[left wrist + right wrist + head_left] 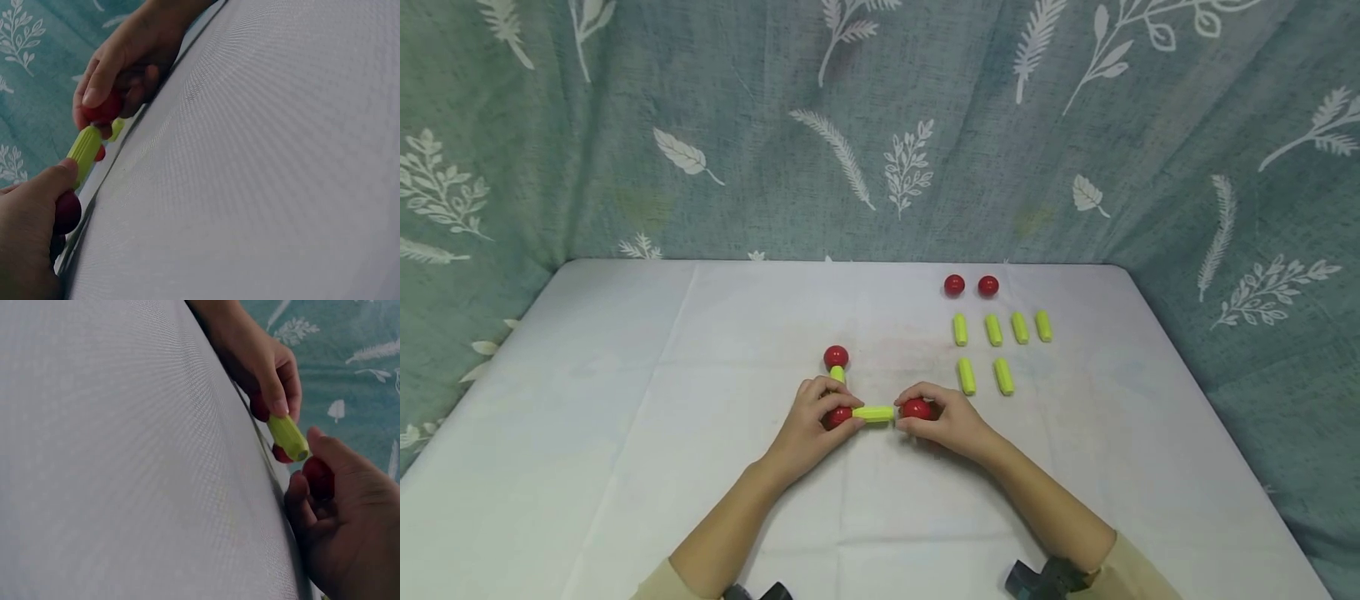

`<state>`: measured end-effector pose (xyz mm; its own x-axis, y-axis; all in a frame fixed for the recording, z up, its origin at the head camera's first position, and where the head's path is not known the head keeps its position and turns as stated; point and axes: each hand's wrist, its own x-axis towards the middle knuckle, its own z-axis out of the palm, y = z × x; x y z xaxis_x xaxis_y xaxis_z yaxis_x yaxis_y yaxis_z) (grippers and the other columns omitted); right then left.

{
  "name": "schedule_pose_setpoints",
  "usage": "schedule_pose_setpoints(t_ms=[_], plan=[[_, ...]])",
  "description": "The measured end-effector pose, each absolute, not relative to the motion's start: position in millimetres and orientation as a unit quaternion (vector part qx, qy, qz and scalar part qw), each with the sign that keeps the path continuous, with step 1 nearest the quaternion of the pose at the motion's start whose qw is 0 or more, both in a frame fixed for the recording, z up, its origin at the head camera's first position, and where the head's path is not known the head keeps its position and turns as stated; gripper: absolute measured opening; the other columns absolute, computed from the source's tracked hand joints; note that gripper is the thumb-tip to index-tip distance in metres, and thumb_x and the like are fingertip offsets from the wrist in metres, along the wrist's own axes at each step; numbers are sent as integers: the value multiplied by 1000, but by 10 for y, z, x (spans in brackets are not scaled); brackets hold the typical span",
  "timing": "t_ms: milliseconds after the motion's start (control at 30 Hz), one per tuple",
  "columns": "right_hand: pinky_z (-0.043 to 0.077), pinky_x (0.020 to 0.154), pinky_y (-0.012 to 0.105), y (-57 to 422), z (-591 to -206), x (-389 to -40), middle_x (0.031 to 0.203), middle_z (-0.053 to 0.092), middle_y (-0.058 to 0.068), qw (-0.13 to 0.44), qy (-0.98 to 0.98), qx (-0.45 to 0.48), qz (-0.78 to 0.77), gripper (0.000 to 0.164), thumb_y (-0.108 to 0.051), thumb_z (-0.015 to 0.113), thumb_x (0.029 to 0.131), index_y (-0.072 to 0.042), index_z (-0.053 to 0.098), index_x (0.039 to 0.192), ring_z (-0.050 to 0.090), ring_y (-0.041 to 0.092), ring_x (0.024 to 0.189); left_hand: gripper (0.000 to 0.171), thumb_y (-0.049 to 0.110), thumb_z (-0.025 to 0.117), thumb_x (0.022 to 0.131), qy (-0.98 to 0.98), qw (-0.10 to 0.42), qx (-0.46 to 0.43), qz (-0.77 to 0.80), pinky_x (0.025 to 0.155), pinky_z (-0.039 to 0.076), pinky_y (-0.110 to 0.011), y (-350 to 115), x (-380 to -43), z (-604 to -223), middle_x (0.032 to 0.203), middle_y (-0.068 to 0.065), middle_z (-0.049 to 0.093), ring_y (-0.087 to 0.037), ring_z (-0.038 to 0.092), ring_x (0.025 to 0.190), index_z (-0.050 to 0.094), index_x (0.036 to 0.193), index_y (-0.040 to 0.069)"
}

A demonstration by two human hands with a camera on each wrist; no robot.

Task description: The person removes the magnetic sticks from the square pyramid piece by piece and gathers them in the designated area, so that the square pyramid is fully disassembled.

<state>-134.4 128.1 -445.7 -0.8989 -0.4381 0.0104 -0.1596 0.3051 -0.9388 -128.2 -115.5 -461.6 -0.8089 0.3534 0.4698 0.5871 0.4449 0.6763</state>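
Fingers of my left hand (807,427) curl round a red ball (837,417) and green rod (876,414), presumably bracing it to face the second ball (916,409) my right hand (953,423) pinches.

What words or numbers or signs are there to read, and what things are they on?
None: I can see no readable words, labels, brands, numbers or signs.
Red balls and yellow-green sticks: no writing shows.
Blue-green cloth: only white leaf and plant shapes, which are pictures, not letters.
Dark wrist device: no writing I can make out.
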Motion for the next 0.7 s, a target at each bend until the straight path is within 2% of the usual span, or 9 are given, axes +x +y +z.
schedule_pose_setpoints(t_ms=[100, 167, 233, 300, 400, 533, 700], plan=[[55, 61, 30, 1290, -4440, -1343, 106, 60, 14, 157, 763, -182, -600, 43, -14, 74, 82, -8, 59, 121, 62, 16, 70, 20, 13, 79, 76, -843, 128, -279, -441, 81, 41, -27, -1159, -1281, -4606, 105, 1, 53, -15, 41, 102, 71, 94, 11], [56, 70, 31, 1300, -4425, -1343, 118, 57, 17, 173, 745, -182, -618, 51, -13, 72, 84, -6, 53, 130, 64, 17, 81, 20, 14, 79, 76, -846, 125, -277, -439, 82, 42, -27, -1164, -1282, -4603, 105, 1, 53, -15, 41, 102, 71, 95, 12], [55, 77, 30, 1313, -4403, -1340, 127, 53, 17, 182, 734, -179, -630, 54, -12, 69, 86, -6, 48, 136, 65, 19, 91, 20, 14, 79, 76, -848, 123, -273, -436, 81, 42, -27, -1168, -1284, -4603, 105, 1, 53, -15, 41, 102, 71, 95, 12], [55, 80, 31, 1326, -4374, -1338, 128, 52, 18, 183, 730, -175, -635, 54, -11, 67, 88, -6, 46, 137, 65, 22, 95, 20, 13, 79, 76, -850, 121, -271, -436, 81, 43, -27, -1170, -1288, -4606, 105, 2, 52, -14, 41, 102, 71, 94, 12], [54, 80, 29, 1349, -4322, -1341, 124, 55, 15, 159, 750, -166, -621, 53, -14, 69, 86, -8, 49, 135, 65, 24, 94, 19, 13, 79, 76, -851, 118, -271, -435, 81, 43, -27, -1170, -1292, -4612, 105, 2, 52, -14, 41, 102, 71, 94, 12], [52, 81, 24, 1386, -4241, -1368, 117, 60, 7, 95, 794, -147, -583, 50, -17, 74, 82, -13, 56, 128, 60, 21, 96, 20, 13, 79, 76, -850, 118, -272, -436, 80, 42, -26, -1163, -1284, -4621, 105, 2, 52, -14, 40, 101, 71, 94, 12], [50, 80, 20, 1510, -4140, -1462, 115, 60, 11, 26, 807, -107, -579, 46, -11, 75, 81, -8, 58, 124, 57, 24, 97, 20, 13, 79, 76, -846, 125, -275, -440, 78, 43, -26, -1151, -1273, -4623, 105, 2, 53, -14, 41, 100, 71, 94, 12]])
